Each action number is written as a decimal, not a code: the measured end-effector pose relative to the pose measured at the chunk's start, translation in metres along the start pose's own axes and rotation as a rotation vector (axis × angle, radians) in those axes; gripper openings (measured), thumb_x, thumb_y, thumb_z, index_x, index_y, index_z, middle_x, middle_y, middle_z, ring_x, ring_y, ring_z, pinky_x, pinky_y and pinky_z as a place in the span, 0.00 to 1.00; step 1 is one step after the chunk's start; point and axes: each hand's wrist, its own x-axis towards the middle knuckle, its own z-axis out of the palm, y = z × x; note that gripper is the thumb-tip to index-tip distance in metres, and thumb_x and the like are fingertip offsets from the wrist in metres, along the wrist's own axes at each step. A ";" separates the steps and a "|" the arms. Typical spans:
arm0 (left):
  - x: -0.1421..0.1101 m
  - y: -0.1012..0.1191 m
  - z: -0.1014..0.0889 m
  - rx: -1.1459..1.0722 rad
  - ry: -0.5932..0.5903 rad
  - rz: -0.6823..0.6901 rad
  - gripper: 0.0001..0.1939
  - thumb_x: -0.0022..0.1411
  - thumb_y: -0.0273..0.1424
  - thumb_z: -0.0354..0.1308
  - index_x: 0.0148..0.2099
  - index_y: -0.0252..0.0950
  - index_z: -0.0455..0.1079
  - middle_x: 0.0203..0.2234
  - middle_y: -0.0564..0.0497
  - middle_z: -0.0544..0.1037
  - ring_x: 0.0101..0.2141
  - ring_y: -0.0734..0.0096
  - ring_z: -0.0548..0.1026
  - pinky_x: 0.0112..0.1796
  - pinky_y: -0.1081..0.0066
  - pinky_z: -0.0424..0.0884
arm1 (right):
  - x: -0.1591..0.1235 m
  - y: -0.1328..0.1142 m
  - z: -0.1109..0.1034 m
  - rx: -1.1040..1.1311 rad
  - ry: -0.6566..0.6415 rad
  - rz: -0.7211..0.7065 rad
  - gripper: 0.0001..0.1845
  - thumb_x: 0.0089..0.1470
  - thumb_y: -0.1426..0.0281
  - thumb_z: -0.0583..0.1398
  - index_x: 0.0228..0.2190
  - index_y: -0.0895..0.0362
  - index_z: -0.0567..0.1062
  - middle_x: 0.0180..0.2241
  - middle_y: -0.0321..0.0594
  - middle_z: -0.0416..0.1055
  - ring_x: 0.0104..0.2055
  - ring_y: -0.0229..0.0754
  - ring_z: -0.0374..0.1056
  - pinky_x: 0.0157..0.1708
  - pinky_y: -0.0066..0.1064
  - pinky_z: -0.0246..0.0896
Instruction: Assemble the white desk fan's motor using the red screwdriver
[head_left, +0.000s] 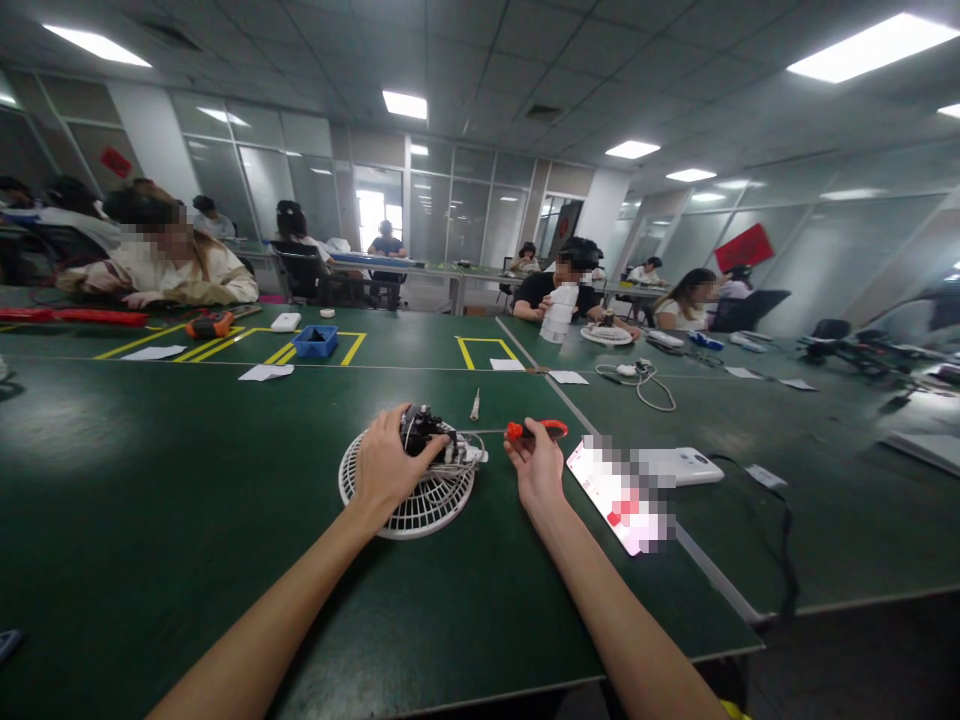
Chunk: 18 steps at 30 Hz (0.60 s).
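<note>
A white round fan grille lies flat on the green table, with a black fan motor and white wires on top of it. My left hand is closed around the motor from the left, fingers over its top and thumb on its near side. To the right, my right hand holds a screwdriver with a red and black handle; its thin shaft points left towards the motor. Beyond the grille lies a small pale pointed piece.
A lit phone and a white device lie right of my right hand. Farther off are a blue bin, a coiled grey cable and an orange tape measure. A co-worker sits opposite beside another fan grille.
</note>
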 end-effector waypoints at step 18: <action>-0.001 0.000 0.001 -0.030 0.032 0.005 0.36 0.59 0.56 0.61 0.58 0.35 0.68 0.52 0.39 0.73 0.53 0.50 0.73 0.54 0.51 0.72 | 0.000 0.000 0.000 0.043 0.012 0.028 0.11 0.47 0.73 0.67 0.29 0.55 0.69 0.22 0.33 0.76 0.25 0.37 0.74 0.28 0.24 0.73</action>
